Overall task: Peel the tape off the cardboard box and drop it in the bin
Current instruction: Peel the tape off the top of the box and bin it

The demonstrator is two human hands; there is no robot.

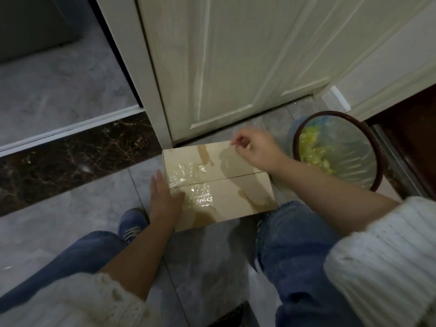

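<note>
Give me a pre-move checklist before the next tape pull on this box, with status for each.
1. Left hand steadying the cardboard box: ok, flat against its left side.
2. Right hand grip on a tape edge at the far rim: cannot tell, fingers pinched but the strip is too faint.
3. Tape left on the box: not ok, crinkled clear patch still across the seam.
4. Bin open, right of the box: ok.
5. Box flat on the floor: ok.
</note>
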